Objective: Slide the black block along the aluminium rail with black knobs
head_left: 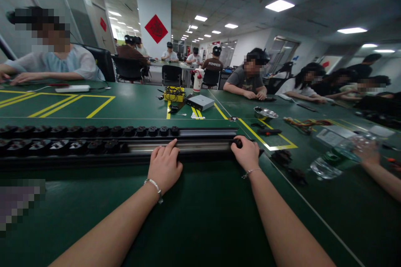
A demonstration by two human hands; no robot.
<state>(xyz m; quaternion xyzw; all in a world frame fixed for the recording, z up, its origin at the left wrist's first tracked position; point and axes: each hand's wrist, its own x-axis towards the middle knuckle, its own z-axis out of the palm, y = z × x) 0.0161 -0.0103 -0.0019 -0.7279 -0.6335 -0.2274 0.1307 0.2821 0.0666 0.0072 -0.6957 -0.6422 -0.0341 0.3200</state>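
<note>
A long black rail (200, 145) with a bare metal channel lies across the green table (194, 217) in front of me. Several black socket modules (90, 146) sit in its two rows on the left part. My left hand (164, 164) rests on the rail's near edge, fingers curled over the metal channel just right of the last module. My right hand (247, 153) is closed around a small black piece (238, 143) at the rail's right end. Both wrists wear thin bracelets.
A metal bowl (265, 113), loose black parts (283, 156), cables (305, 123) and a plastic bag (332, 160) lie to the right, where another person's hand (366, 150) reaches in. A yellow box (174, 94) and grey box (200, 102) sit farther back. Other people sit around the tables.
</note>
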